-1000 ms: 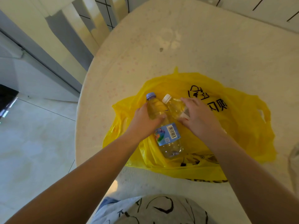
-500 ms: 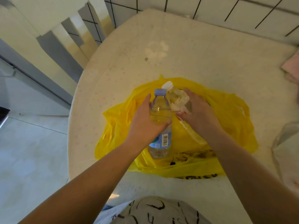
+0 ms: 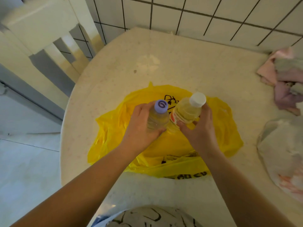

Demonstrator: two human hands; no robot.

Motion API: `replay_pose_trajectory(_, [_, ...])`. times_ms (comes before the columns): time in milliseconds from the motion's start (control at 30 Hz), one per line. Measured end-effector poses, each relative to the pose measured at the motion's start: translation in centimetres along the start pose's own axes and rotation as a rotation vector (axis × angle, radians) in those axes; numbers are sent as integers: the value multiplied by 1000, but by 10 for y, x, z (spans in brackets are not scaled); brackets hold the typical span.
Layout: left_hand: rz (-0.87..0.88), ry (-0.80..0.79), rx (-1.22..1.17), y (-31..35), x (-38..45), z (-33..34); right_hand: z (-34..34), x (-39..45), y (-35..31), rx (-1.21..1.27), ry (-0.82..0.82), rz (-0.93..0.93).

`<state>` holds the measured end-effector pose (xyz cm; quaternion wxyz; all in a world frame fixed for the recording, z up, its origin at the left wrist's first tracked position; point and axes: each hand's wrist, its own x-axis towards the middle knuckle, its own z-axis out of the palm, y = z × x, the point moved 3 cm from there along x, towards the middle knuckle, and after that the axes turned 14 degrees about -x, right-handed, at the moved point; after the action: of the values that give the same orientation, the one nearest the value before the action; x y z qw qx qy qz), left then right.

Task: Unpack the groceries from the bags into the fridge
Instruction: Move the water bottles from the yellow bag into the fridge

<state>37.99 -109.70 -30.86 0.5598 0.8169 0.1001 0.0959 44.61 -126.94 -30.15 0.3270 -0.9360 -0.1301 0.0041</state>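
Note:
A yellow plastic bag (image 3: 218, 128) with black print lies flattened on the round cream table (image 3: 164, 59). My left hand (image 3: 141, 126) grips a clear bottle with a purple cap (image 3: 159, 115), held upright above the bag. My right hand (image 3: 201, 130) grips a second clear bottle with a white cap and a red label (image 3: 188, 110), also upright and tilted slightly right. The two bottles stand side by side and nearly touch.
A white translucent bag (image 3: 283, 154) with reddish contents lies at the table's right edge. Pink and grey cloth (image 3: 283, 79) is bunched at the far right. A white tiled wall (image 3: 196, 17) backs the table. Pale floor (image 3: 24, 153) lies to the left.
Both bottles lay flat on the yellow bag; my hands have lifted them upright so their caps face the camera. The view has tilted up, showing the wall and the right-hand bag.

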Motion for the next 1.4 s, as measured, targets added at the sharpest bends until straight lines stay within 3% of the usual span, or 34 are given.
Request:
replay_pose_trajectory(300, [-96,124,-241,13,-20,-10,-1,4,-6,102,-18,36])
replay_pose_trajectory(467, [-124,309,-356,22,-44,-41,-15,-4,-27,118,-109,-150])
replay_pose_trajectory(800, [-46,874,-386,69,-172,-150,-17,-56,-183,562,-411,-517])
replay_pose_trajectory(1067, [-112,1244,-261,71,-331,-229,54,-164,-294,592,-767,-791])
replay_pose_trajectory(1233, [-146,1387,-268,44,-422,-287,104,-246,-361,478,-902,-936])
replay_pose_trajectory(1400, [-203,1410,-251,10,-499,-368,164,-325,-434,453,-988,-953])
